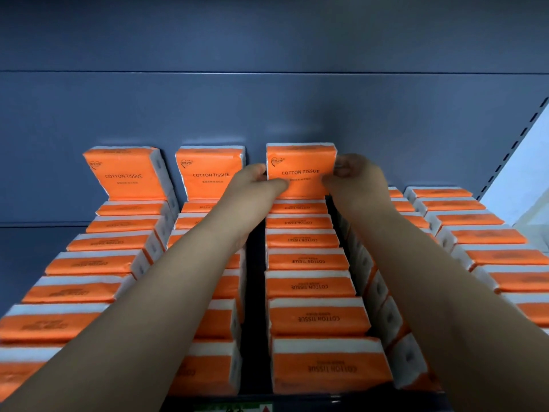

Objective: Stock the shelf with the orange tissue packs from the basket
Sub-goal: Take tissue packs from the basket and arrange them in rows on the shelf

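An orange tissue pack (pixel 300 162) marked COTTON TISSUE stands upright against the shelf's back wall, at the far end of the third row. My left hand (pixel 252 181) grips its left edge and my right hand (pixel 353 176) grips its right edge, both arms stretched over the rows. Below it runs a row of orange packs (pixel 309 286) lying flat. Two more upright packs stand to the left, one at the far left (pixel 124 173) and one beside my left hand (pixel 208 171). The basket is out of view.
Several rows of flat orange packs fill the shelf from left (pixel 80 289) to right (pixel 490 236). The grey back panel (pixel 267 108) rises behind them. A slotted upright (pixel 517 141) bounds the right side. A dark gap (pixel 255 292) runs between the second and third rows.
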`<state>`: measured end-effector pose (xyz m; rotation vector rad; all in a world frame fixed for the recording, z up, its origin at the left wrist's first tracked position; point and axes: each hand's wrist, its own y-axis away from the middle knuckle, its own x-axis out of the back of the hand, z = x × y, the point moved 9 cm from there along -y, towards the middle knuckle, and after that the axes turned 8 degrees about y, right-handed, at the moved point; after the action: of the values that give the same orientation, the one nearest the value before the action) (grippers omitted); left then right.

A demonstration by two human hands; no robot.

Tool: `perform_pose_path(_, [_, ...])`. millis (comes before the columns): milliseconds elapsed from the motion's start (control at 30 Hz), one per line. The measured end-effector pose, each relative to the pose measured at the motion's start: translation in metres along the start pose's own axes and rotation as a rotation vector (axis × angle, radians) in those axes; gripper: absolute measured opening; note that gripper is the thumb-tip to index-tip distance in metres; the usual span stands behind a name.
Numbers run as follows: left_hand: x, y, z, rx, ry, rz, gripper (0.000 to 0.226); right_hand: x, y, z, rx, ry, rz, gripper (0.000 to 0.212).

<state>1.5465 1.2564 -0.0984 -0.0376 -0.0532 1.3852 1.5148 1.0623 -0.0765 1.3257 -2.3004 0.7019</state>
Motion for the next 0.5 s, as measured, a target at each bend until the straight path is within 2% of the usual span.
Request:
perform_pose_path(67, [0.003, -0.002, -0.004, 0.037, 0.034, 0.034, 0.019, -0.004, -0.001, 0.003, -0.024, -0.008, -0.024, 0.033])
perform_pose_path(167, [0.01, -0.002, -0.007, 0.088, 0.08, 0.092, 0.059, -0.006, -0.001, 0.005, -0.05, -0.008, -0.047, 0.032])
perform_pose_path(200, [0.011, -0.002, -0.009, 0.103, 0.097, 0.101, 0.062, -0.007, 0.0, 0.005, -0.051, 0.002, -0.052, 0.031])
perform_pose_path(233, [0.011, -0.003, -0.01, 0.111, 0.105, 0.096, 0.056, -0.007, 0.0, 0.005, -0.048, 0.012, -0.052, 0.029])
perform_pose_path(333, [0.011, -0.004, -0.011, 0.112, 0.126, 0.096, 0.012, -0.009, 0.001, 0.004, -0.052, 0.034, -0.053, 0.032])
perform_pose_path(367, [0.011, -0.005, -0.011, 0.111, 0.135, 0.096, 0.004, -0.009, 0.001, 0.003, -0.055, 0.044, -0.057, 0.033])
perform_pose_path(500, [0.013, -0.002, -0.01, 0.114, 0.134, 0.11, 0.005, -0.006, 0.007, -0.003, -0.044, 0.081, -0.073, 0.023])
